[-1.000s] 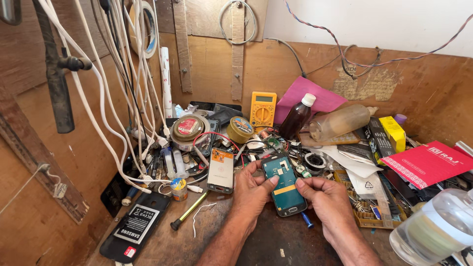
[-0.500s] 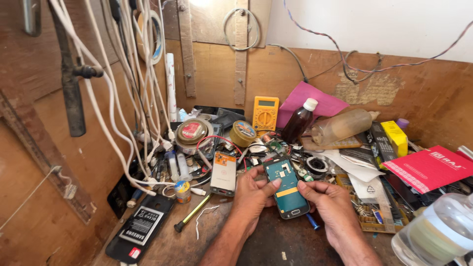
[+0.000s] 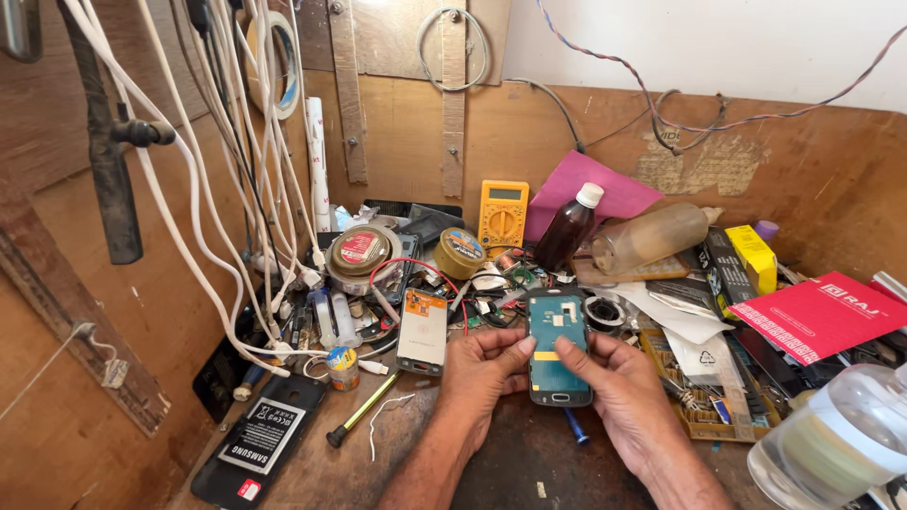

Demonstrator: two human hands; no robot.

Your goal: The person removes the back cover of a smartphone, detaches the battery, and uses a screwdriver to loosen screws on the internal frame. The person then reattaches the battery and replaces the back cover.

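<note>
Workbench: a dark, scuffed bench top (image 3: pixel 529 463) boxed in by brown wooden walls, with white cables (image 3: pixel 203 189) hanging down at 10 o'clock and clutter across the whole back half.

Item in hand: an opened smartphone (image 3: pixel 557 347), back cover off, teal inner frame and circuit side facing up, lying at the centre of the bench just ahead of me. My left hand (image 3: pixel 482 368) grips its left edge, thumb pressing on the frame near the middle. My right hand (image 3: pixel 619 378) holds the right edge, forefinger tip on the frame near a small yellow patch. Both hands are closed on the phone; neither holds a tool.

Surroundings, from the phone:
- 9 o'clock, just beside the left hand: a second phone chassis (image 3: pixel 422 331), pale with an orange top, face down.
- 8 o'clock: a yellow-shafted screwdriver (image 3: pixel 364 411); farther out, a black phone battery (image 3: pixel 255 439) lying flat.
- 6 o'clock, partly under the phone: a blue-handled tool (image 3: pixel 573 427).
- 12 o'clock: yellow multimeter (image 3: pixel 502 212), brown bottle with white cap (image 3: pixel 567 229).
- 11 o'clock: round solder-paste tins (image 3: pixel 460 252).
- 3 o'clock: red booklet (image 3: pixel 820 316); 4 o'clock: clear plastic bottle (image 3: pixel 841 439).

Progress, as I judge it: the cover and battery are out, so opening up is done. The inner frame looks fully seated, with no board lifted. Work inside the phone, and all reassembly, remain.
</note>
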